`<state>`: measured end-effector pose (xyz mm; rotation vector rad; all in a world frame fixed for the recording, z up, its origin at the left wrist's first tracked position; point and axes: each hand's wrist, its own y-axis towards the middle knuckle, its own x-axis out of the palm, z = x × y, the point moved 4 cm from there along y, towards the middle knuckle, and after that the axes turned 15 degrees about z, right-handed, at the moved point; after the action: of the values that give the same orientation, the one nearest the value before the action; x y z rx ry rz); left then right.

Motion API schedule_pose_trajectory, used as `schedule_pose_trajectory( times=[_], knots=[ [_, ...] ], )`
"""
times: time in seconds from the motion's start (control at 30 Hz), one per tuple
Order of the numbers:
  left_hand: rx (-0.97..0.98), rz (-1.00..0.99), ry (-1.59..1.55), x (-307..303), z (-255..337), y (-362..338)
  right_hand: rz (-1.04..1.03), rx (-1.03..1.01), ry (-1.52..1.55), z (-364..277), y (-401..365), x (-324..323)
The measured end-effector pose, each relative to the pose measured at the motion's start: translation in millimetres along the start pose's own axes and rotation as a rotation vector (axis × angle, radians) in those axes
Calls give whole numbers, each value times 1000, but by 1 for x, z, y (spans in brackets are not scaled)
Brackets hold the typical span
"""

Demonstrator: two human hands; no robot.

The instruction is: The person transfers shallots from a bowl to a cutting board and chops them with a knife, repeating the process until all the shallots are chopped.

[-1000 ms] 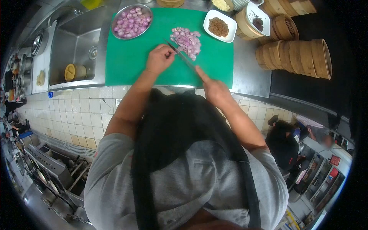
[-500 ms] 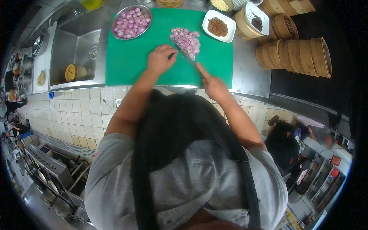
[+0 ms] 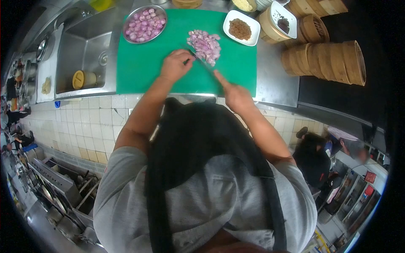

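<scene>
Pale floor tiles (image 3: 88, 122) stretch behind the person, below a stainless steel bench (image 3: 276, 86) that carries a green cutting board (image 3: 143, 67). On the board, the right hand (image 3: 237, 98) has its fingers closed around the handle of a knife (image 3: 204, 63), with the forefinger reaching forward along it. The blade slants across the board towards the left hand (image 3: 174, 66), just below a loose heap of cut shallots (image 3: 205, 45). The left hand rests on the board with its fingers curled in beside the blade; whether they pinch a piece is too small to tell.

At the board's far left corner sits a metal bowl (image 3: 126, 30) filled with whole, peeled shallots (image 3: 145, 24). At its far right corner stands a white square dish (image 3: 255, 30) of brown minced food (image 3: 240, 29). Just beyond that dish, another white dish (image 3: 274, 9) holding something dark rests on a round bamboo container (image 3: 266, 30). Further right, a row of bamboo steamers (image 3: 325, 62) lies on its side. To the left is a steel sink (image 3: 82, 46), with a yellow-lidded tub (image 3: 78, 79) inside it.
</scene>
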<state>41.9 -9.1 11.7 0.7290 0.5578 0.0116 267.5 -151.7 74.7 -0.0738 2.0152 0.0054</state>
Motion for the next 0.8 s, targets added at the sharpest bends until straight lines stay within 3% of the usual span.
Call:
schedule_pose_trajectory(
  times=[0.23,0.33,0.63,0.8],
  knots=[
    [51,31,-13,1,-1,1,-10,-6,15,-1,1,0],
    [25,23,-6,5,-3,1,93,-80,-11,3,-1,8],
    [52,10,-3,4,-3,1,-15,8,-50,-2,-2,8],
    [54,13,-11,2,-2,1,69,-54,33,-2,-1,7]
  ],
)
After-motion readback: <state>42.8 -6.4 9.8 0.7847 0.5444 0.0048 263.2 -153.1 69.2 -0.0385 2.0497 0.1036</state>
